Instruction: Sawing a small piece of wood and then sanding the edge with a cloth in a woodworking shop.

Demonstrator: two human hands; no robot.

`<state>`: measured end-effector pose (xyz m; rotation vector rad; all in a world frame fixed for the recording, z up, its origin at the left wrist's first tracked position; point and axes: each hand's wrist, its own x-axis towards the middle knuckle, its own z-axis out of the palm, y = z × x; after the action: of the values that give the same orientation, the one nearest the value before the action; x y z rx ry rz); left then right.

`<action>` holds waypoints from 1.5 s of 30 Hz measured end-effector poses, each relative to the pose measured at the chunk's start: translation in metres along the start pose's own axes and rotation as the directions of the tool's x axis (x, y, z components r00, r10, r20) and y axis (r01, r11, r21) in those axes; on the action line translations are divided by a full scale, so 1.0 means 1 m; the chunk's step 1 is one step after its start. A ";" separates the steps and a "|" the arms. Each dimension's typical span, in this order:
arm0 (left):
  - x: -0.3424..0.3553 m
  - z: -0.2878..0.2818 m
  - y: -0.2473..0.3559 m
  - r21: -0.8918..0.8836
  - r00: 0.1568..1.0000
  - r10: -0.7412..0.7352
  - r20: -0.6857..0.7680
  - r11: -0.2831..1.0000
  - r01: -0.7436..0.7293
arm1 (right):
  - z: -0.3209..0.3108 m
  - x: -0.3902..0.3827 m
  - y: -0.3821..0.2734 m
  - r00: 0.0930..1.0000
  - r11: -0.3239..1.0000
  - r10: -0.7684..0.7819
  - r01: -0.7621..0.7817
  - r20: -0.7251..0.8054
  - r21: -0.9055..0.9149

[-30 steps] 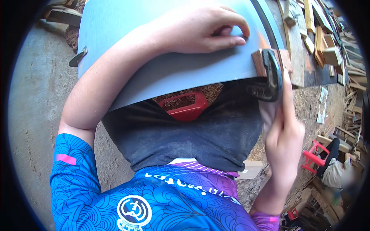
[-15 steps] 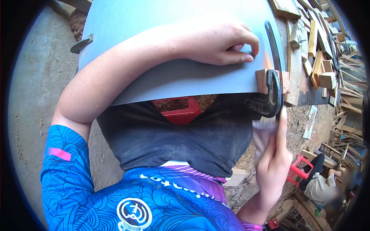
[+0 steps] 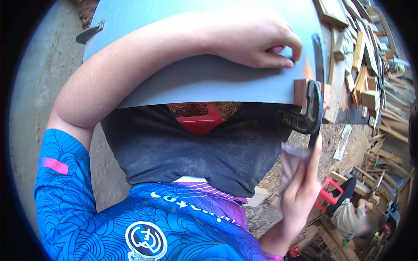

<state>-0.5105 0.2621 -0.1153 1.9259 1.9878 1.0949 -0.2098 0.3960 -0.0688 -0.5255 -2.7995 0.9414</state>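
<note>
My left hand [image 3: 272, 45] rests on a smooth grey-blue board [image 3: 209, 80], its fingers loosely curled and nothing seen in them. My right hand [image 3: 301, 185] is closed round the near end of a long, narrow dark file [image 3: 319, 61]. A pale cloth [image 3: 292, 162] is bunched in the same hand; the grip end is hidden. The file lies along the right side of a small reddish wood block [image 3: 300, 91] at the board's near right corner. A black clamp [image 3: 312, 111] sits over this block. Orange-brown dust [image 3: 307, 67] marks the board beyond it.
Several wood offcuts [image 3: 359, 50] lie to the right of the board. A metal clamp [image 3: 90, 32] grips its left edge. Below the board is a red plastic stool [image 3: 200, 119], between my legs. A person [image 3: 352, 217] sits at the lower right near another red stool [image 3: 326, 194].
My right hand has drawn the file a little toward me, and its far tip has shifted right. The left hand keeps its place on the board. The whole view has tilted slightly.
</note>
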 end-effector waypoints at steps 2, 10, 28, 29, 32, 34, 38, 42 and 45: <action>0.007 0.009 -0.003 -0.003 0.999 0.018 -0.048 1.000 -0.018 | -0.017 -0.027 -0.001 0.998 0.982 0.039 -0.030 0.046 -0.186; 0.001 -0.001 0.002 -0.009 0.994 -0.094 0.052 0.995 0.095 | 0.013 0.053 -0.006 1.000 0.996 0.001 0.001 0.020 -0.092; -0.002 0.007 -0.003 0.008 0.999 0.024 -0.033 1.000 -0.023 | 0.004 0.005 -0.015 0.999 0.981 0.046 -0.044 0.006 -0.187; -0.001 0.006 0.000 0.009 0.999 0.037 -0.029 0.999 -0.037 | 0.002 -0.004 -0.022 0.994 0.984 0.111 -0.107 0.014 -0.144; -0.008 -0.003 0.004 -0.001 0.998 0.033 -0.046 0.999 -0.033 | 0.003 0.018 -0.005 0.998 0.981 0.051 -0.044 0.035 -0.187; 0.003 -0.005 0.006 0.004 0.992 0.103 -0.078 0.995 -0.103 | 0.002 0.053 0.002 0.999 0.967 0.015 -0.007 0.029 -0.256; 0.000 0.003 -0.003 -0.017 0.999 -0.027 0.041 0.999 0.028 | 0.014 0.066 -0.007 0.999 0.954 -0.054 0.054 0.008 -0.294; 0.001 0.015 -0.005 0.100 0.986 0.055 -0.158 0.994 -0.040 | -0.005 0.002 -0.005 0.999 0.969 -0.041 0.045 0.021 -0.241; 0.007 0.014 0.002 0.118 0.980 0.039 -0.195 0.993 -0.016 | -0.004 0.012 -0.010 0.995 0.947 0.099 -0.086 0.024 -0.309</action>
<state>-0.5021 0.2735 -0.1218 1.9751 2.1779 1.2477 -0.2228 0.3952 -0.0597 -0.6899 -2.9977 0.5327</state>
